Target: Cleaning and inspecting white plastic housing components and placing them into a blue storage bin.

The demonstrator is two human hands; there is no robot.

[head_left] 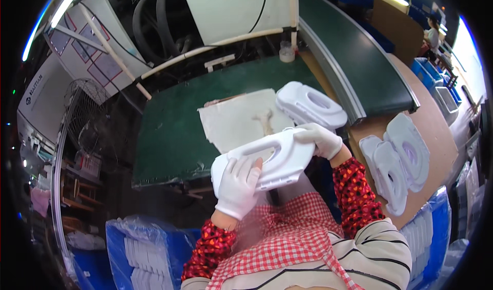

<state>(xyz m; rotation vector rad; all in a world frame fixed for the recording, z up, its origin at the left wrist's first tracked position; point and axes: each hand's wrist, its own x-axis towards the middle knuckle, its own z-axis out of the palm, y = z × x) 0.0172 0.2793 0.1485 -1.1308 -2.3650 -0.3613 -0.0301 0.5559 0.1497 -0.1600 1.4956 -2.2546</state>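
Between my two gloved hands I hold a white plastic part (287,156), a long rounded panel with an oval opening, tilted above the near edge of the green table. My left hand (239,182) grips its left end, fingers over the top face. At the upper right end, my right hand (321,140) is closed on the rim. Just beyond lies another white part (311,105) of the same shape at the table's right edge. A pale sheet (231,118) with a small off-white scrap (264,121) on it lies on the table behind my hands.
More white parts (395,161) lie on the brown board (436,136) to the right. A green conveyor belt (354,49) runs beyond the green table (164,131). Blue plastic-lined crates (115,244) with stacked white parts flank me. A caged fan (84,110) stands left; another person sits far right.
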